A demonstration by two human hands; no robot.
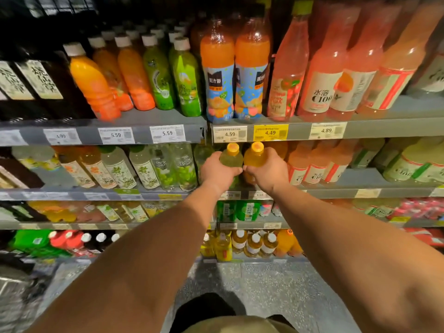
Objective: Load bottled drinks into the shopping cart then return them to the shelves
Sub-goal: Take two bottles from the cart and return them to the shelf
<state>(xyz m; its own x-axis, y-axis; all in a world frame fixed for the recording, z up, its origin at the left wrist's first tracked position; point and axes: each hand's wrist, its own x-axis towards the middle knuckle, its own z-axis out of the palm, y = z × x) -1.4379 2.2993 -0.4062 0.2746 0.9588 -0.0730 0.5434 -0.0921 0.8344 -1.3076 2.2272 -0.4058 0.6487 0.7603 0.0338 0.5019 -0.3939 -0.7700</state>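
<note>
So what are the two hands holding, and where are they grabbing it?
Each hand holds one bottle by its upper body, just below the cap: the left hand grips the yellow-green bottle, and the right hand grips the orange bottle.

Facing grey metal shelving (408,109), several tiers, filling my view left to right. Price tags along shelf edges: white ones (167,133), one yellow tag (270,132) right of centre. Speckled grey floor (276,284) near my feet. Upper left corner dark; shelf fronts lit warm.
</note>
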